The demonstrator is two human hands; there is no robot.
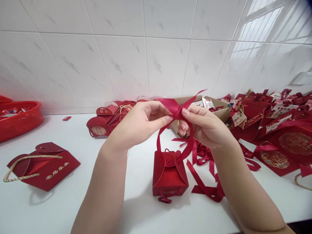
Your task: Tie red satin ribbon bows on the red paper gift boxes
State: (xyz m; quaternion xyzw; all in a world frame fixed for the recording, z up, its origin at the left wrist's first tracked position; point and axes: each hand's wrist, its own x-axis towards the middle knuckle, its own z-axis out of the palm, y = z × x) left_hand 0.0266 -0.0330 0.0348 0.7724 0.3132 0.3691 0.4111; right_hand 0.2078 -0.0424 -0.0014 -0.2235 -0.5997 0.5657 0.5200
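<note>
A small red gift box (165,178) stands on the white table in front of me, with a twisted red cord at its front. Red ribbon (159,138) runs up from the box's top in a loop and crosses between my hands. My left hand (148,118) pinches the crossing from the left, thumb and fingers closed on it. From the right, my right hand (198,122) grips the same crossing between thumb and fingers. Two ribbon ends stick out above the fingers, one to the upper left and one to the upper right. Part of the crossing is hidden by my fingertips.
A flat red box with rope handle (56,167) lies at left, near a red plastic basin (21,118). Red boxes (99,125) and a cardboard carton (223,113) stand by the tiled wall. Loose ribbons (207,191) and many red bags (253,113) fill the right.
</note>
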